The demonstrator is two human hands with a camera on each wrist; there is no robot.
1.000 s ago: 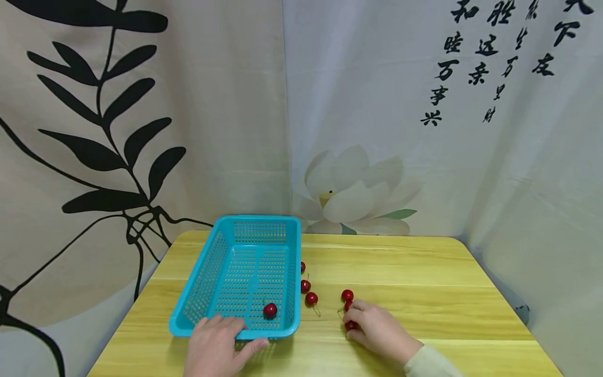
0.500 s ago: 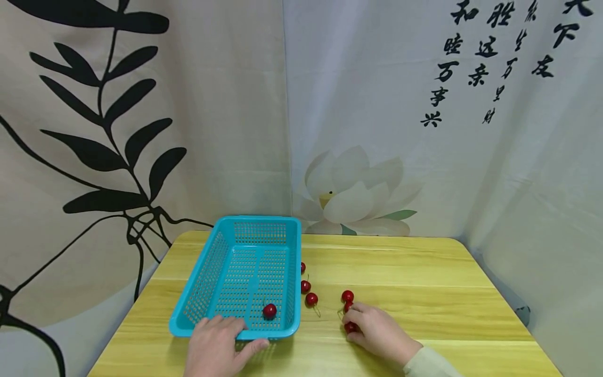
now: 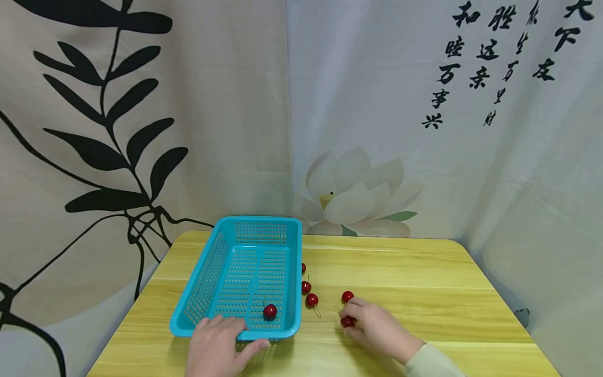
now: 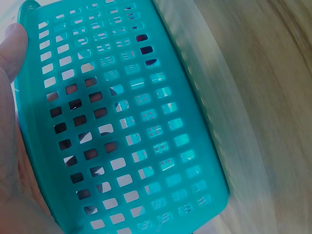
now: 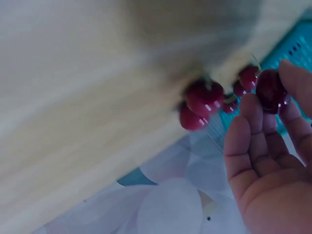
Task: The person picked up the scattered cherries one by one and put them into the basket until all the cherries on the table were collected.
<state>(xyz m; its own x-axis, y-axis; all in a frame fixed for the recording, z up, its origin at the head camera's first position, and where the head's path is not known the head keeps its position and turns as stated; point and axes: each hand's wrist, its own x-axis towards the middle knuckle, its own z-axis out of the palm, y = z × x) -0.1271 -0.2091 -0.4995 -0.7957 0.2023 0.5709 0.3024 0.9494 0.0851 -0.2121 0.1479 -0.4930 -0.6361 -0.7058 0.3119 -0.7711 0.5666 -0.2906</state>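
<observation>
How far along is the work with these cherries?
Looks done: one cherry lies in the blue basket, whose rim the left hand holds. In hand: the right hand pinches a second cherry. Apparently remaining: three cherries on the table beside the basket and two cherries near the right hand.

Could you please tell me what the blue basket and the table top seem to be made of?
Basket: probably moulded plastic, slightly glossy, given its uniform colour and regular holes.
Table top: wood or wood-look laminate, with a soft sheen; the streaky grain cannot settle which.
</observation>
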